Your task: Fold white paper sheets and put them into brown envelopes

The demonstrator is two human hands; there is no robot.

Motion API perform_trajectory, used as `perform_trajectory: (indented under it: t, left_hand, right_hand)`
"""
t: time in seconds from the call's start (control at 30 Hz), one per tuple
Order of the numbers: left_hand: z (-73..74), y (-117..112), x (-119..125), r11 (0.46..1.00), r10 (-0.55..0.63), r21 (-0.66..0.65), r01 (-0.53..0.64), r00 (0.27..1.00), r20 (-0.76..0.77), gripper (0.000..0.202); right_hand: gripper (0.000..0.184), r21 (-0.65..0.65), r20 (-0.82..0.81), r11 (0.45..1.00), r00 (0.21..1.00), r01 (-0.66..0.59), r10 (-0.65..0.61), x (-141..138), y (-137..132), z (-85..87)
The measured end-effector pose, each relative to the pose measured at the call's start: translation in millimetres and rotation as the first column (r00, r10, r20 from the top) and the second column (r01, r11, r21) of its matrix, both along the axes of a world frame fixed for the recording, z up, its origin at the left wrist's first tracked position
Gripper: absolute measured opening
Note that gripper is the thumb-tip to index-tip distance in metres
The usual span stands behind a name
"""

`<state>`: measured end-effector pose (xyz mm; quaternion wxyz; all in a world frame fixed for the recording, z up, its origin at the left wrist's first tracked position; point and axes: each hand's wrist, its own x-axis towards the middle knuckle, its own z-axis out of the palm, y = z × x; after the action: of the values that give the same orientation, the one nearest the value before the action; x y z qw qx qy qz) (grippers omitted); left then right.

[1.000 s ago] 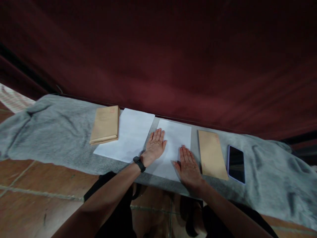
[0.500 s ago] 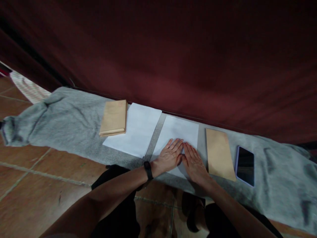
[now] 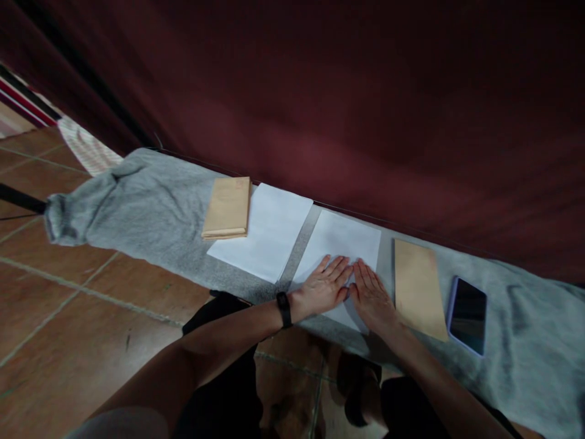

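A sheet of white paper (image 3: 347,235) lies on a narrow bench covered with grey cloth. My left hand (image 3: 325,285) rests flat on it, fingers stretched out, a black band on the wrist. Beside it my right hand (image 3: 371,294) is also laid flat on the sheet; the fingertips of both hands nearly meet. To the left lies white paper (image 3: 278,225), its upper left part under a stack of brown envelopes (image 3: 228,204). A single brown envelope (image 3: 417,286) is just right of my right hand.
A phone (image 3: 468,317) with a pale purple edge lies right of the single envelope. Grey cloth (image 3: 155,195) covers the bench. Dark red fabric (image 3: 320,110) rises along the far edge. Tiled floor (image 3: 68,286) shows below, and a black bar (image 3: 22,199) sits at the left.
The whole view has shifted, so things appear farther right. Both hands stay flat on the same sheet, with little movement against it.
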<state>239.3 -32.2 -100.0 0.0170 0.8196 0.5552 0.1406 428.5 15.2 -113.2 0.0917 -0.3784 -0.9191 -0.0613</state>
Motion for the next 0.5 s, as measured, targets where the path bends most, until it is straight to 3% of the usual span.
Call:
perform_trajectory:
  t: [0.2, 0.5]
  left_hand:
    - [4.8, 1.9, 0.2, 0.997, -0.067, -0.027, 0.067, 0.998, -0.017, 0.057]
    - [1.9, 3.7, 0.4, 0.993, -0.111, 0.016, 0.113, 0.990, -0.087, 0.060]
  right_hand:
    - [0.057, -0.017, 0.028, 0.998, 0.997, 0.067, -0.066, -2.1, 4.7, 0.6]
    - [0.053, 0.007, 0.086, 0.999, 0.995, 0.043, -0.043, -3.2, 6.5, 9.0]
